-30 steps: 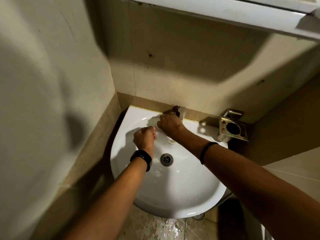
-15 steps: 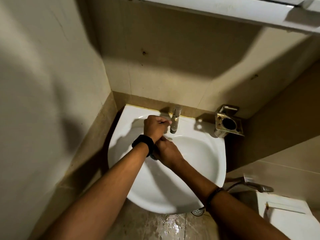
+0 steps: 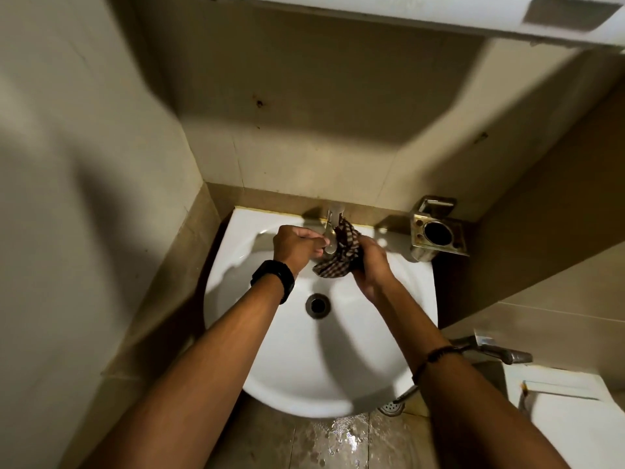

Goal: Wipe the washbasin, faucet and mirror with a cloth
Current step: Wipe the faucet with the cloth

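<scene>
white ceramic washbasin (image 3: 304, 360) fills the corner in the head view, its drain (image 3: 318, 305) bare at the centre. at the back rim stands the metal faucet (image 3: 331, 228). the left hand (image 3: 296, 247), a black watch (image 3: 274, 279) on its wrist, curls shut around the spout. the right hand (image 3: 370, 265) grips a checked cloth (image 3: 341, 253) pressed against the faucet's right side. a metal holder (image 3: 438, 231) sits right of the basin.

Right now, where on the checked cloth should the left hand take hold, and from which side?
Grip the loose lower corner of the cloth from the left. It hangs free under the faucet, while the right hand bunches the other end.
</scene>
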